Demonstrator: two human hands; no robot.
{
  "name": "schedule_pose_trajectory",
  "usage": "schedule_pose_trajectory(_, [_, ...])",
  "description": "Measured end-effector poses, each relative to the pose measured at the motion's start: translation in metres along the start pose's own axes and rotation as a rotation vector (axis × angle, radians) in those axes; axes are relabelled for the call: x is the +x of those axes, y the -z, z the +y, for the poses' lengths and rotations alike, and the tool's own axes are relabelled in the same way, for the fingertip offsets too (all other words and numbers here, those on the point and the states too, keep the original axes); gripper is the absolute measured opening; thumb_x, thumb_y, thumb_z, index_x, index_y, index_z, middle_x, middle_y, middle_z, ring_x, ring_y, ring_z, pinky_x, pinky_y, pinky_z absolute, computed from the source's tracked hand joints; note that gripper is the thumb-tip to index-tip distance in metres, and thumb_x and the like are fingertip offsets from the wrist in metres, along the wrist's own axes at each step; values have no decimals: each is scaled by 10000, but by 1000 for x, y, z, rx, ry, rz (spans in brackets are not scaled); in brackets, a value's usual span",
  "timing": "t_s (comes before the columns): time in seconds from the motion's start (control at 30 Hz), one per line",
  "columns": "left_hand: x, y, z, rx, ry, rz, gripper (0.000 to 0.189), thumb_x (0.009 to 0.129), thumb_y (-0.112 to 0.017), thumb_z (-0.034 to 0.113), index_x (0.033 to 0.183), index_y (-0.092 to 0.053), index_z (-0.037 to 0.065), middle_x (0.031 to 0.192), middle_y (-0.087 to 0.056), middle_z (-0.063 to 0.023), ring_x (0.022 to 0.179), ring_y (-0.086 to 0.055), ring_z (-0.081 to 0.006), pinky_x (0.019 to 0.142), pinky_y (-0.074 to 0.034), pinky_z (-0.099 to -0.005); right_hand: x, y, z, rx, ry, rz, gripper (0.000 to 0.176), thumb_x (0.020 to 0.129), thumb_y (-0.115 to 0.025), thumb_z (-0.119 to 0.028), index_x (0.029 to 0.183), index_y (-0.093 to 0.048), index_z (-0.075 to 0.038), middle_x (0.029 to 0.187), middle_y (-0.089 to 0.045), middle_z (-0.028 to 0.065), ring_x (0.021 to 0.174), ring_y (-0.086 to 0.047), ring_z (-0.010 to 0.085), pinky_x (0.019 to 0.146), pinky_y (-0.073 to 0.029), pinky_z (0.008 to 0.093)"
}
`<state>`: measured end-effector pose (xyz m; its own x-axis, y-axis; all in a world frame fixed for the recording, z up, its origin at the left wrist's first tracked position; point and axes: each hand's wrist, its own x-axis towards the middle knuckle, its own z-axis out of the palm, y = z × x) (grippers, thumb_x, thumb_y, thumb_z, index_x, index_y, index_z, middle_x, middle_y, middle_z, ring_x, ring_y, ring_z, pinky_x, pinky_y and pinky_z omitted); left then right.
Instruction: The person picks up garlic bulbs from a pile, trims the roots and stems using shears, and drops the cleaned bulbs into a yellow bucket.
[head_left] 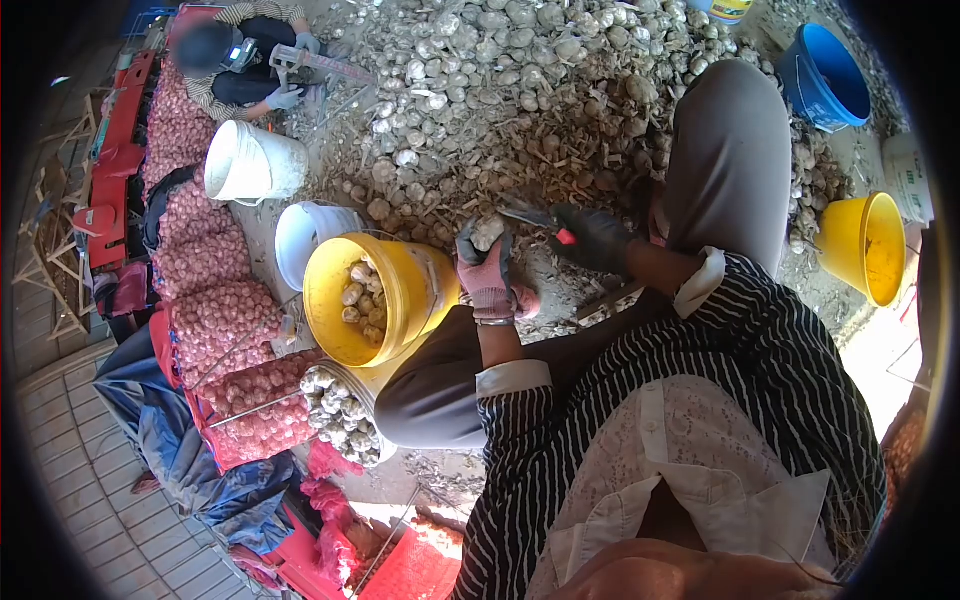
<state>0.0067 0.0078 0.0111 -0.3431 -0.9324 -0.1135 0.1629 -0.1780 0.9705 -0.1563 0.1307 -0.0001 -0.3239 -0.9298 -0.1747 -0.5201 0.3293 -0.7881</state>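
Here, a gloved left hand [486,275] grips a garlic bulb [488,232] near a yellow bucket [430,285], while the right hand [592,240] clasps shears [527,215]. Should the bulb twist or slip, the shears could nick the holding hand; dark right-hand fingers blur together, leaving any shears-to-bulb contact unclear.

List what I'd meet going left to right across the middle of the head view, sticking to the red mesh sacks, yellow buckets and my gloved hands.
Red mesh sacks → yellow bucket with bulbs in it → left hand → right hand → second yellow bucket.
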Motion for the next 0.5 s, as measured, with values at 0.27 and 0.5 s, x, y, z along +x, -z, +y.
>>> schedule_pose_trajectory(0.27, [-2, 15, 20, -95, -47, 75, 244, 813, -644, 56, 1044, -572, 17, 962, -611, -26, 914, -574, -115, 680, -487, -224, 1, -1, 4, 117, 53, 54, 480, 797, -671, -383, 1113, -542, -46, 812, -634, 143, 749, -625, 303, 665, -478, 417])
schedule_pose_trajectory(0.5, [28, 70, 34, -942, -2, 149, 396, 884, -586, 349, 1149, -558, 56, 1138, -610, -108, 971, -581, -204, 866, -477, -340, 27, 8, 16, 1377, -690, 67, 263, 840, -667, -346, 889, -605, -96, 700, -601, 50, 618, -601, 174, 511, -478, 332])
